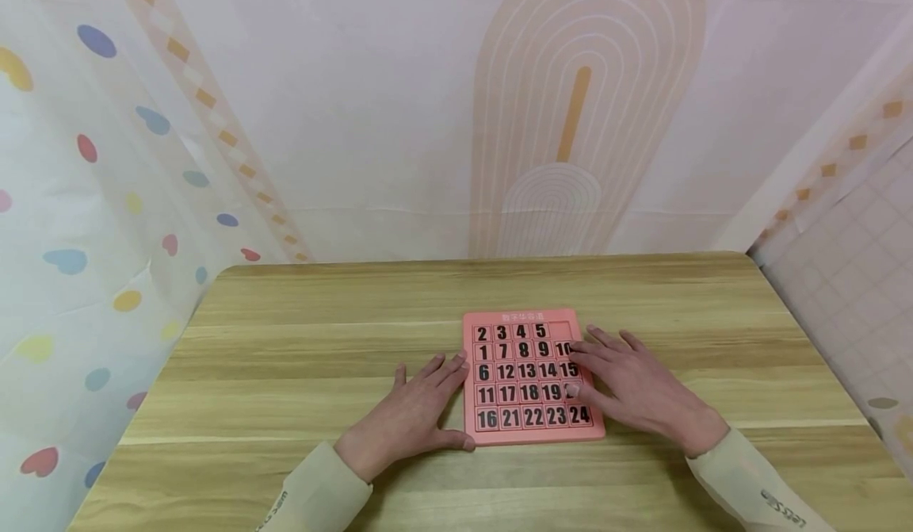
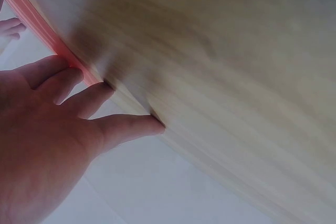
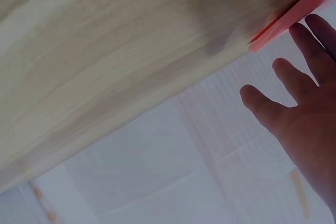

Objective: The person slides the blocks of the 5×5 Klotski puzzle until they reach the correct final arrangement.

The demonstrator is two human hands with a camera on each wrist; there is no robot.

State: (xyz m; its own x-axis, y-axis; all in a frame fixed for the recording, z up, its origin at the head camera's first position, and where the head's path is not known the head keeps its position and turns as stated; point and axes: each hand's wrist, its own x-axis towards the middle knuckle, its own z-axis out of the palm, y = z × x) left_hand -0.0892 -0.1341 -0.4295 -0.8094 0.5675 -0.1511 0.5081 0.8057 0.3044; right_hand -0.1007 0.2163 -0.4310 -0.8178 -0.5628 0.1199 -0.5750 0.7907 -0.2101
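Looking from the head: one pink board (image 1: 538, 436) with 24 tiles (image 1: 526, 371) sits between the spread fingers of two hands, left hand (image 1: 403, 415) at one side, right hand (image 1: 645, 385) over the other. Left wrist view: fingertips touch its edge. Right wrist view: two fingertips seem to.

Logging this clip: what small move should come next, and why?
Probably the right hand should slide tile 5 right into the empty top-right slot: tile 5 borders it, and tile 2 starts that row with tile 1 just below, so shifting right could make room for 1.
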